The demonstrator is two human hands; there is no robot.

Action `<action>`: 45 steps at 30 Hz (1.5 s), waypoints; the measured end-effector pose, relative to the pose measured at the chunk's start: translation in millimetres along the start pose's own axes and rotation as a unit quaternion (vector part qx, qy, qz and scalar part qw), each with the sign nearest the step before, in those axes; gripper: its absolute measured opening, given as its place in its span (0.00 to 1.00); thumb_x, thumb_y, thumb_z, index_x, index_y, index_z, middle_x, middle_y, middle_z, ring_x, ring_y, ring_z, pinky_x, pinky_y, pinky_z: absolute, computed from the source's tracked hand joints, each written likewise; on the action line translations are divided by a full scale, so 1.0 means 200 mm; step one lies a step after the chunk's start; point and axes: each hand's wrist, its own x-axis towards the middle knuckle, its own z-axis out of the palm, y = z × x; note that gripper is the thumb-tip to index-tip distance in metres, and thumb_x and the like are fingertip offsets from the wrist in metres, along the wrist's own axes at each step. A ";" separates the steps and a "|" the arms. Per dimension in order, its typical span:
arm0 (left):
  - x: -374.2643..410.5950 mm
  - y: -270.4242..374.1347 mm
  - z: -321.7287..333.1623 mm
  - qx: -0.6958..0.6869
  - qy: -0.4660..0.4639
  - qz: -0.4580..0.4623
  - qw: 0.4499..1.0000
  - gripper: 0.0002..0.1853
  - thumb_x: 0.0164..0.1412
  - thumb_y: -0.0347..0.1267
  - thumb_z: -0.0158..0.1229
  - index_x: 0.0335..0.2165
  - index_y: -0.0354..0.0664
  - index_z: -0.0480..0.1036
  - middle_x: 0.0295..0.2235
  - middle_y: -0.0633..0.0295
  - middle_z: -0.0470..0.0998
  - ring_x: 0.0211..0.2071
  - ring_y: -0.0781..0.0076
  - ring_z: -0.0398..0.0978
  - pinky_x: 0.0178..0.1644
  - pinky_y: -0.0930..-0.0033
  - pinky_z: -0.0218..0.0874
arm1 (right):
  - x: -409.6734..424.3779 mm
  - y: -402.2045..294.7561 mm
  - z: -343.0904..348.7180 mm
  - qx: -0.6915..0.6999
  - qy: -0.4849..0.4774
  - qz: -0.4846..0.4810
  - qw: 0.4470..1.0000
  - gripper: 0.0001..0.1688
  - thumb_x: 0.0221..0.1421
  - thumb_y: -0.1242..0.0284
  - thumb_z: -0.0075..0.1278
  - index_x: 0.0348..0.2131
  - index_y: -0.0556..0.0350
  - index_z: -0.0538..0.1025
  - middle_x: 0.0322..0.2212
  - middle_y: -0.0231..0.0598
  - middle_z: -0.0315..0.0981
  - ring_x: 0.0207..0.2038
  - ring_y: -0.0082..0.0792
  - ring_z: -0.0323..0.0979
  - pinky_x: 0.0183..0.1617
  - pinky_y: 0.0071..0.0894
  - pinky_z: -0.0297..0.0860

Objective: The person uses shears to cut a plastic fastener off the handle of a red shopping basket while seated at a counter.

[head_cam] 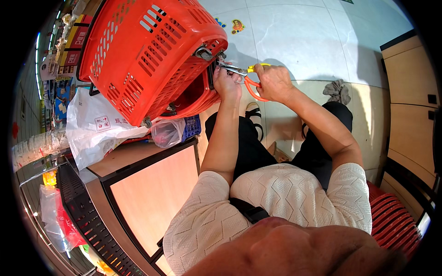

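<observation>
A red plastic rolling shopping basket (pixel 138 65) lies tipped over, its slotted wall and casters showing. My left hand (pixel 228 84) grips its edge beside a caster (pixel 222 55); the fingertips are partly hidden. In my right hand (pixel 276 82) are scissors (pixel 236 70) with one yellow and one orange handle. Their metal blades point left, with the tips close to that caster and just above my left fingers. Another caster (pixel 203 53) sits nearby on the same side, and a third caster (pixel 147 122) is at the lower corner.
Under the basket, a white plastic bag (pixel 89 117) with printing lies on a wooden counter (pixel 127 155), beside a blue crate (pixel 192 126). A grey cloth (pixel 336 91) rests on the tiled floor (pixel 300 38). Wooden cabinets (pixel 411 79) and stacked red stools (pixel 393 217) stand at right.
</observation>
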 end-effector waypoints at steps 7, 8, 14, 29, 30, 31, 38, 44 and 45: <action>0.08 0.05 -0.04 -0.050 0.047 -0.020 0.997 0.06 0.58 0.25 0.41 0.31 0.39 0.66 0.17 0.67 0.62 0.12 0.81 0.53 0.16 0.78 0.43 | -0.01 0.01 -0.06 -0.013 -0.034 -0.002 0.999 0.23 0.31 0.73 0.52 0.34 0.59 0.69 0.18 0.42 0.71 0.21 0.43 0.72 0.24 0.40 0.65; 0.10 0.07 -0.05 -0.068 0.070 -0.035 0.995 0.06 0.57 0.25 0.41 0.31 0.39 0.66 0.17 0.67 0.62 0.12 0.81 0.53 0.16 0.79 0.42 | -0.02 0.01 -0.07 -0.007 -0.049 0.007 0.999 0.23 0.31 0.73 0.52 0.35 0.59 0.70 0.19 0.42 0.71 0.22 0.43 0.72 0.25 0.40 0.66; 0.10 0.15 -0.05 -0.073 0.048 -0.117 0.989 0.10 0.56 0.34 0.41 0.27 0.40 0.67 0.17 0.65 0.64 0.11 0.79 0.53 0.16 0.77 0.41 | -0.06 0.06 -0.17 0.013 -0.125 0.048 0.991 0.27 0.32 0.71 0.51 0.39 0.58 0.70 0.21 0.43 0.72 0.27 0.44 0.72 0.30 0.39 0.67; 0.08 0.15 0.03 0.036 0.054 0.009 0.998 0.13 0.52 0.40 0.43 0.21 0.44 0.64 0.15 0.65 0.60 0.09 0.78 0.51 0.14 0.76 0.39 | -0.02 0.15 -0.09 0.465 -0.185 0.165 0.850 0.06 0.35 0.75 0.50 0.20 0.58 0.70 0.12 0.34 0.63 0.16 0.25 0.63 0.20 0.25 0.60; 0.08 0.16 0.03 0.049 0.055 0.011 0.997 0.15 0.53 0.41 0.42 0.21 0.43 0.64 0.15 0.65 0.61 0.09 0.78 0.51 0.14 0.75 0.40 | -0.02 0.12 -0.12 0.517 -0.205 0.181 0.811 0.04 0.36 0.77 0.48 0.19 0.57 0.68 0.12 0.30 0.62 0.15 0.20 0.60 0.17 0.22 0.58; 0.08 0.16 0.04 0.062 0.057 0.013 0.996 0.17 0.55 0.43 0.41 0.21 0.42 0.65 0.15 0.65 0.61 0.09 0.77 0.51 0.14 0.74 0.40 | -0.02 0.10 -0.13 0.566 -0.223 0.196 0.769 0.03 0.37 0.78 0.46 0.18 0.56 0.67 0.12 0.27 0.61 0.13 0.16 0.57 0.14 0.18 0.55; 0.14 0.14 -0.10 0.169 0.060 0.076 0.981 0.16 0.56 0.43 0.43 0.24 0.42 0.66 0.14 0.67 0.61 0.10 0.78 0.51 0.14 0.75 0.40 | -0.02 0.04 -0.03 0.690 -0.263 0.196 0.645 0.07 0.29 0.79 0.45 0.19 0.59 0.67 0.14 0.31 0.60 0.10 0.18 0.55 0.11 0.18 0.52; 0.12 0.15 -0.03 0.072 0.050 -0.073 0.993 0.14 0.57 0.39 0.43 0.26 0.40 0.66 0.16 0.66 0.62 0.09 0.78 0.50 0.14 0.75 0.40 | -0.01 0.00 -0.01 0.729 -0.258 0.215 0.596 0.11 0.26 0.80 0.43 0.21 0.61 0.66 0.14 0.35 0.60 0.10 0.19 0.55 0.10 0.19 0.51; 0.14 0.16 -0.04 0.049 0.010 -0.099 0.994 0.13 0.58 0.38 0.43 0.25 0.42 0.66 0.17 0.66 0.62 0.10 0.78 0.51 0.15 0.75 0.41 | -0.01 -0.01 0.00 0.732 -0.253 0.213 0.596 0.11 0.26 0.79 0.43 0.21 0.61 0.66 0.14 0.35 0.60 0.10 0.19 0.55 0.10 0.19 0.52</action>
